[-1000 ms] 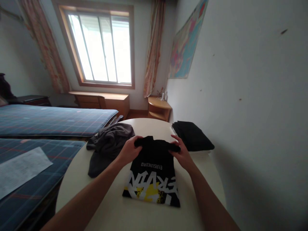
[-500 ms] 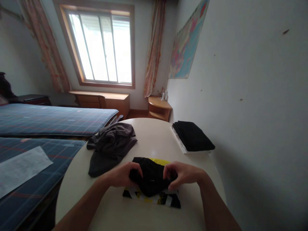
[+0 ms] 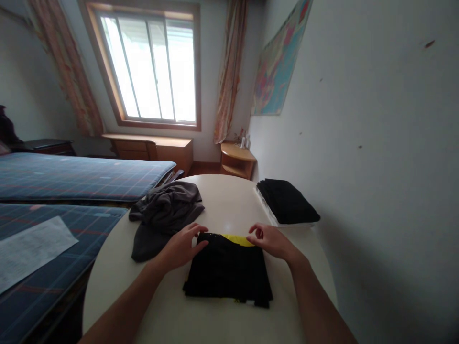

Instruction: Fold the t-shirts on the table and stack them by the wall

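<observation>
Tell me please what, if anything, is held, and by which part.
A hold cannot be told for certain: left hand and right hand are at the folded black garment's far corners, fingers slightly curled.

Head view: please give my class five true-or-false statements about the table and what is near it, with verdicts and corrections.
1. The folded black garment lies between the left hand and right hand. True.
2. The crumpled gray cloth is right of the garment. False: the crumpled gray cloth is left of it.
3. Some yellow shows at the garment's far edge. True.
4. The black pile is on the round table's right side. True.
5. The paper sheet is on the table. False: the paper sheet is on the plaid mattress.
</observation>
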Motion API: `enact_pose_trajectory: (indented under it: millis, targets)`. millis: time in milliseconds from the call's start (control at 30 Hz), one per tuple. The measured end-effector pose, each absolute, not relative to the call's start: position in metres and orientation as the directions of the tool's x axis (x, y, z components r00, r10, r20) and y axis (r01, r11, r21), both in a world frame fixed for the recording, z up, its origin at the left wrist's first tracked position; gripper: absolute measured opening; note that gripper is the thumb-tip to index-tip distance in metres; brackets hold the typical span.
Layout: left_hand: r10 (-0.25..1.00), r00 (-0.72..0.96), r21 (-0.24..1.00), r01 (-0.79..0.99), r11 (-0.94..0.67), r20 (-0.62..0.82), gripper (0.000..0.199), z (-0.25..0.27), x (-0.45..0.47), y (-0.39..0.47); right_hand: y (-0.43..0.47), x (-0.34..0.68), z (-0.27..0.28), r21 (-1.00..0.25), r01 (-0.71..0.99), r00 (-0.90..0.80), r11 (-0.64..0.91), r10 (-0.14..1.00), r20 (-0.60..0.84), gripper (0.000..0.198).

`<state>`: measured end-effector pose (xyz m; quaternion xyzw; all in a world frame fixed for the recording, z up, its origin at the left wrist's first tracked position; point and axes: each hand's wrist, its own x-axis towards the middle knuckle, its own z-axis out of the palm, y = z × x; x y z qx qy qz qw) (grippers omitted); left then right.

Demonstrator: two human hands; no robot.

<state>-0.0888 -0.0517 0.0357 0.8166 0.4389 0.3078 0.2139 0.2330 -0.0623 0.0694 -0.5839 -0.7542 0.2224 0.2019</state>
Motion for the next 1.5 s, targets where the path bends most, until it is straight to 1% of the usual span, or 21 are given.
enact_pose_trajectory:
  millis: [67,100,200,267,333,367,433,500,567,667,733,800,867,900,933,1000,1100,1233,1300,1400,1500]
  targets:
    - [0.885,0.335,0.621,0.631,-0.465,0.323,0.040,0.024,-0.093,-0.044,-0.058,0.241,0.063,-0.547,0.821,-0.211,0.165,0.977,-0.023,0.038]
    - [0.895,0.319,0.630,0.636,-0.445,0.311,0.044,0.019,-0.094,-0.041,-0.057,0.245,0.060,-0.550,0.822,-0.218,0.146,0.974,-0.067,0.040]
    - [0.901,0.339,0.658,0.618,-0.430,0.271,0.046,0.008,-0.095,-0.036,-0.056,0.251,0.054,-0.572,0.811,-0.252,0.126,0.956,-0.146,0.045]
    - [0.899,0.351,0.675,0.600,-0.430,0.261,0.043,0.006,-0.092,-0.034,-0.055,0.250,0.053,-0.576,0.804,-0.276,0.148,0.951,-0.141,0.044]
    - [0.903,0.335,0.689,0.588,-0.424,0.269,0.037,0.007,-0.086,-0.033,-0.053,0.246,0.052,-0.567,0.803,-0.267,0.182,0.961,-0.070,0.041]
    - [0.908,0.312,0.696,0.584,-0.417,0.281,0.033,0.008,-0.083,-0.031,-0.051,0.243,0.052,-0.563,0.804,-0.234,0.191,0.972,-0.004,0.039]
    - [0.919,0.238,0.712,0.581,-0.394,0.314,0.029,0.009,-0.076,-0.026,-0.044,0.237,0.048,-0.569,0.802,-0.110,0.183,0.981,0.160,0.033]
    - [0.926,0.175,0.728,0.576,-0.373,0.335,0.029,0.010,-0.072,-0.020,-0.037,0.233,0.043,-0.585,0.790,-0.012,0.185,0.958,0.287,0.028]
    - [0.929,0.152,0.736,0.572,-0.361,0.337,0.030,0.007,-0.071,-0.014,-0.032,0.231,0.039,-0.572,0.786,-0.007,0.236,0.928,0.372,0.027]
    - [0.932,0.146,0.745,0.565,-0.355,0.333,0.033,0.001,-0.073,-0.009,-0.036,0.226,0.041,-0.509,0.781,-0.118,0.362,0.886,0.449,0.024]
    - [0.929,0.150,0.758,0.542,-0.363,0.338,0.034,-0.004,-0.076,-0.009,-0.047,0.217,0.048,-0.483,0.747,-0.245,0.457,0.865,0.439,0.025]
    - [0.922,0.175,0.772,0.506,-0.385,0.345,0.034,-0.007,-0.078,-0.009,-0.061,0.202,0.055,-0.463,0.688,-0.416,0.558,0.827,0.379,0.038]
    - [0.912,0.205,0.780,0.473,-0.410,0.355,0.034,-0.009,-0.078,-0.010,-0.074,0.184,0.058,-0.425,0.632,-0.569,0.648,0.761,0.313,0.062]
    - [0.907,0.215,0.781,0.460,-0.422,0.363,0.034,-0.009,-0.078,-0.010,-0.079,0.174,0.058,-0.401,0.613,-0.621,0.680,0.729,0.288,0.070]
    - [0.901,0.218,0.782,0.448,-0.433,0.374,0.033,-0.009,-0.078,-0.010,-0.083,0.166,0.057,-0.376,0.605,-0.653,0.702,0.708,0.269,0.072]
    - [0.889,0.212,0.776,0.435,-0.457,0.405,0.032,-0.008,-0.077,-0.010,-0.087,0.154,0.053,-0.328,0.617,-0.671,0.715,0.696,0.256,0.065]
    - [0.876,0.190,0.750,0.457,-0.478,0.442,0.031,-0.005,-0.076,-0.011,-0.087,0.146,0.050,-0.293,0.657,-0.643,0.695,0.719,0.263,0.042]
    - [0.882,0.193,0.741,0.482,-0.467,0.431,0.032,0.000,-0.076,-0.014,-0.086,0.144,0.051,-0.289,0.696,-0.588,0.657,0.753,0.296,0.012]
    - [0.887,0.192,0.750,0.477,-0.458,0.420,0.033,0.001,-0.076,-0.015,-0.086,0.140,0.051,-0.283,0.714,-0.551,0.640,0.764,0.336,0.006]
    - [0.890,0.189,0.757,0.471,-0.454,0.416,0.037,0.002,-0.076,-0.016,-0.086,0.134,0.050,-0.277,0.733,-0.498,0.622,0.767,0.405,0.004]
    - [0.892,0.186,0.760,0.469,-0.450,0.413,0.041,0.001,-0.076,-0.014,-0.087,0.130,0.048,-0.255,0.711,-0.557,0.655,0.746,0.364,0.003]
